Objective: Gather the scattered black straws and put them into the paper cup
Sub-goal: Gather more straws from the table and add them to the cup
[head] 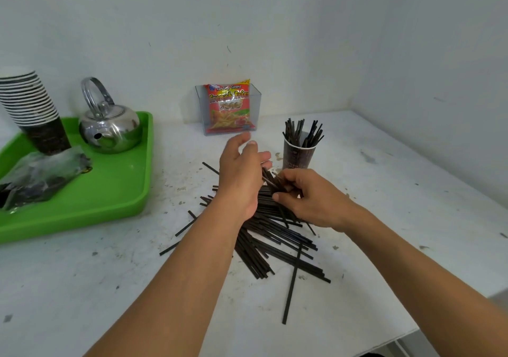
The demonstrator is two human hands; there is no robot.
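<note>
Several black straws (277,244) lie scattered in a loose pile in the middle of the white table. A dark paper cup (298,155) stands upright just behind the pile, with several straws sticking out of its top. My right hand (308,197) grips a small bundle of straws (270,180) above the pile, in front of the cup. My left hand (242,169) hovers to the left of the bundle with relaxed fingers, its fingertips near the straw ends.
A green tray (110,197) at the left holds a steel kettle (110,128), a stack of paper cups (33,109) and a plastic bag (35,177). A clear box with a snack packet (229,107) stands against the back wall. The table's front edge (428,326) runs at lower right.
</note>
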